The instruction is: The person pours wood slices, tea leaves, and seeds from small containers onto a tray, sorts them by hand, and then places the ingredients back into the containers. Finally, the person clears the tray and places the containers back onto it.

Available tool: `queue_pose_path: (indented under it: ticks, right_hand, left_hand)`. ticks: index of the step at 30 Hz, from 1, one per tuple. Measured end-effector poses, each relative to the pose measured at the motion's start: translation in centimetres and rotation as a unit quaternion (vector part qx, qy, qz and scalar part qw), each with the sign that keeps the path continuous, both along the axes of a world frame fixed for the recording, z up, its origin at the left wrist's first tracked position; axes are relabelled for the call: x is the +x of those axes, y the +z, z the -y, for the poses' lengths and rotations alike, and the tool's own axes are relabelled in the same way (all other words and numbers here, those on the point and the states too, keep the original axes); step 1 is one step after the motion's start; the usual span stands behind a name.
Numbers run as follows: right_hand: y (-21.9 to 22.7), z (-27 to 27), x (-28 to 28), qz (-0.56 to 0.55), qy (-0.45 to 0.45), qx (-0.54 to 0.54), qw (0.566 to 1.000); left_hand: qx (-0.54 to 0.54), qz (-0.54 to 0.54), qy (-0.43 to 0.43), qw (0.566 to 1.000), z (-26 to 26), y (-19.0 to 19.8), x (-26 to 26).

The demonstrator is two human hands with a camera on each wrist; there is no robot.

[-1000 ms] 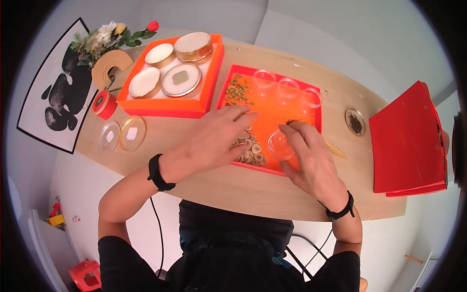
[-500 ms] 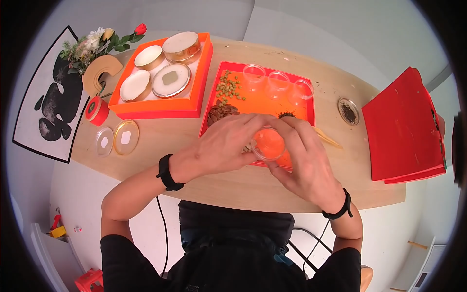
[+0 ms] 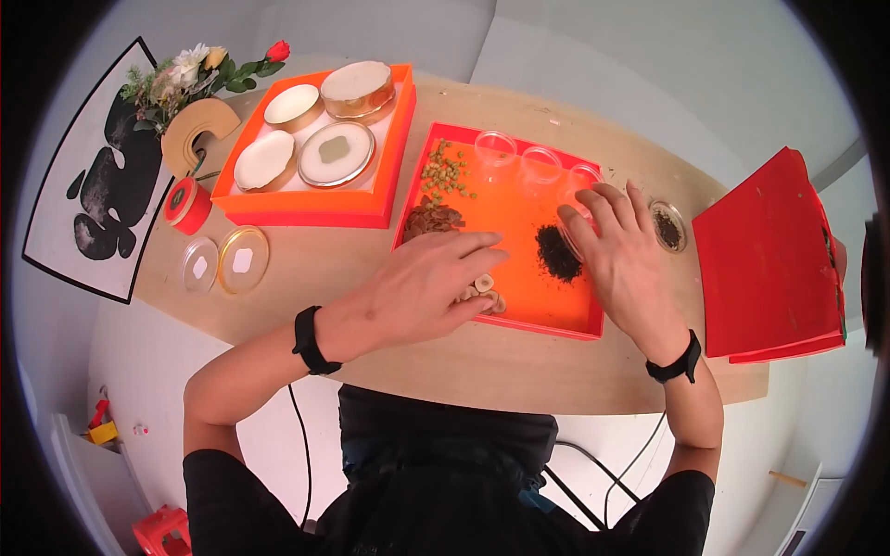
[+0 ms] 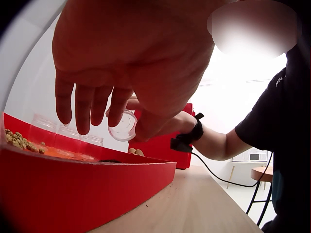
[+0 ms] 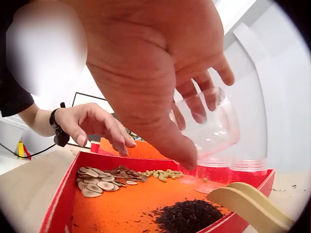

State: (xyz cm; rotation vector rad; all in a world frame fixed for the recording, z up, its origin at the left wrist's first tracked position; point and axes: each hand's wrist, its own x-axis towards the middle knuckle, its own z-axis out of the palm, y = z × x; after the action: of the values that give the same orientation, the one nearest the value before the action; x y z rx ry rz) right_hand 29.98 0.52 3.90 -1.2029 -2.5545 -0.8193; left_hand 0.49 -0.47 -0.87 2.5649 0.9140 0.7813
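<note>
My right hand [image 3: 621, 259] holds a clear plastic jar [image 5: 214, 126], tilted, between thumb and fingers above the right part of a red-rimmed orange tray [image 3: 519, 213]. Below it in the right wrist view lies a heap of dark, dry shredded leaves [image 5: 189, 216]. My left hand [image 3: 417, 287] hovers over the tray's near left corner, fingers loosely extended and holding nothing. Under it are pale round dried slices [image 5: 99, 182], partly hidden in the head view. Behind these lie brown flakes [image 3: 432, 219] and small greenish buds [image 3: 445, 170].
Several clear jars [image 3: 496, 148] stand along the tray's far side. A pale wooden tool [image 5: 248, 201] lies by its right edge. An orange box [image 3: 306, 206] of round containers is at left, near two lids [image 3: 244, 261]. A small dish [image 3: 667, 227] and red folder-like case [image 3: 756, 259] stand right.
Both hands were close together at the jar half a second ago. The right hand has since carried the jar rightward; the left has drawn back left. The dark leaf heap now shows.
</note>
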Motion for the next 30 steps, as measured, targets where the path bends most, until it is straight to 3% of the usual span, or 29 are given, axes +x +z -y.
queue_pose_path:
  ticks: [2, 4, 8, 10, 13, 18, 20, 23, 25, 30]
  right_hand:
    - [0.4, -0.5, -0.4, -0.029, 0.028, 0.0, 0.999]
    - [1.6, -0.4, -0.9, -0.175, -0.009, -0.184, 0.967]
    - [0.9, -2.2, -1.2, -0.223, 0.002, -0.189, 0.956]
    - [0.7, -3.0, -1.1, -0.306, 0.005, -0.266, 0.914]
    - [0.8, -4.2, -1.3, -0.341, 0.014, -0.308, 0.888]
    - [-0.2, -7.0, -2.9, -0.327, 0.012, -0.353, 0.877]
    - [-0.5, -8.3, -3.4, -0.313, 0.011, -0.368, 0.876]
    - [-1.3, -9.6, -3.8, -0.251, 0.007, -0.356, 0.9]
    - [-2.2, -10.2, -3.6, -0.233, 0.014, -0.292, 0.927]
    - [-2.3, -11.5, -3.5, -0.213, 0.003, -0.277, 0.937]
  left_hand:
    - [-0.014, -0.015, 0.013, 1.0, 0.2, -0.1, -0.4]
    - [-0.004, -0.018, 0.02, 1.0, -0.3, -0.1, -0.7]
    - [-0.012, -0.042, 0.052, 0.998, -1.3, 1.3, -1.3]
    - [-0.003, -0.072, 0.067, 0.995, -2.7, 1.8, -1.1]
    - [0.03, -0.134, 0.103, 0.985, -6.1, 2.7, -0.3]
    - [0.075, -0.185, 0.115, 0.973, -15.3, 1.8, 2.8]
    - [0.009, -0.271, 0.092, 0.958, -17.6, 2.0, 4.2]
    - [0.003, -0.266, 0.089, 0.96, -19.0, 1.3, 5.0]
    - [-0.009, -0.27, 0.095, 0.958, -19.5, 1.4, 5.3]
    - [0.011, -0.224, 0.1, 0.969, -19.0, 3.1, 3.3]
